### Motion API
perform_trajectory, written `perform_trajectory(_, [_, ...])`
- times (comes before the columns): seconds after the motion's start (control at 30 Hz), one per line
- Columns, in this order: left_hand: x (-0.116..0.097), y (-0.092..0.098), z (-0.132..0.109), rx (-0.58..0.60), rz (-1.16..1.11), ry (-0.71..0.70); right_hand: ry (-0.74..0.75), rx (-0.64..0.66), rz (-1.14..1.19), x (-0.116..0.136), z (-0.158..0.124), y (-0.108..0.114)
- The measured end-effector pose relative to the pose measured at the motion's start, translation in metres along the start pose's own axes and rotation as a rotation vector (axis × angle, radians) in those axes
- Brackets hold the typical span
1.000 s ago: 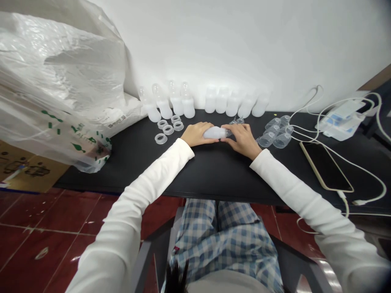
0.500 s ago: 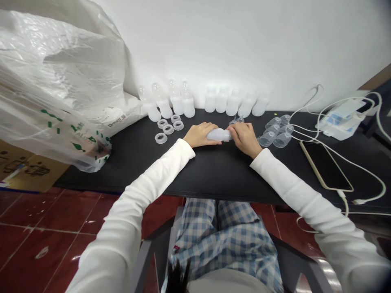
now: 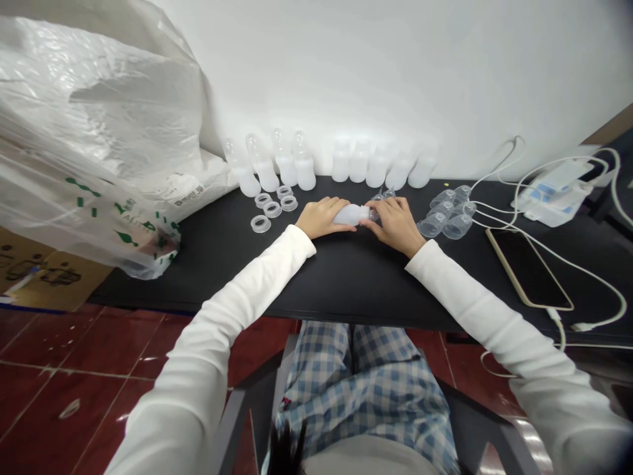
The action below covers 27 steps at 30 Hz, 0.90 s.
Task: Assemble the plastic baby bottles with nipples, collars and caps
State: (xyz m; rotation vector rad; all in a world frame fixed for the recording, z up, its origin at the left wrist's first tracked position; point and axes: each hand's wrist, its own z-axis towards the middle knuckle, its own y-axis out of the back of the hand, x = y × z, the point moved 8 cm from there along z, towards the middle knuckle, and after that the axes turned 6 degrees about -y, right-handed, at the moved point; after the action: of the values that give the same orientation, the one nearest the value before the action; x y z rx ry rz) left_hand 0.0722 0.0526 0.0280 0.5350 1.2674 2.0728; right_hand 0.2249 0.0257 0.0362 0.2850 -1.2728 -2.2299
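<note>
A frosted white baby bottle (image 3: pixel 349 215) lies on its side in the air above the black table, its neck toward the right. My left hand (image 3: pixel 322 218) is wrapped round the bottle's body. At the neck, the thumb and fingers of my right hand (image 3: pixel 394 223) grip a collar ring, with a clear nipple (image 3: pixel 374 215) showing beyond it, partly hidden by the fingers. Just behind my right hand lie a few clear nipples (image 3: pixel 384 194). Several loose collar rings (image 3: pixel 271 209) rest left of my left hand.
Several capped bottles (image 3: pixel 285 165) stand at the back left, and several uncapped bottles (image 3: pixel 378 165) along the wall. Clear caps (image 3: pixel 446 210) sit to the right, near white cables (image 3: pixel 544 244), a phone (image 3: pixel 530 267) and a power strip (image 3: pixel 556 194). A large plastic bag (image 3: pixel 99 125) fills the left.
My right hand has shifted slightly left onto the bottle's neck, its thumb now reaching across the collar. The left hand and bottle have moved a little left.
</note>
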Motion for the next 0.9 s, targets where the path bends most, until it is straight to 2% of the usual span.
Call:
perform_trajectory(0.2, [-0.016,0.001,0.003,0.007,-0.003,-0.068,-0.099,-0.085,-0.008,-0.013,0.003,0.012])
perform_trajectory(0.27, [-0.012,0.004,0.003,-0.020,-0.032,0.020,-0.149,-0.117,-0.045,-0.018,0.003,0.018])
perform_trajectory(0.4, [0.010,0.009,-0.003,-0.039,-0.095,0.287,-0.310,-0.186,-0.169,-0.035,0.001,0.031])
perform_trajectory(0.5, [0.017,0.011,-0.006,-0.023,-0.118,0.367,-0.476,-0.202,-0.274,-0.054,-0.002,0.036])
perform_trajectory(0.7, [0.012,0.010,-0.005,-0.007,-0.131,0.339,-0.723,-0.087,-0.438,-0.085,-0.016,0.043])
perform_trajectory(0.9, [0.013,0.009,-0.005,0.000,-0.139,0.348,-0.907,0.079,-0.434,-0.093,-0.026,0.052])
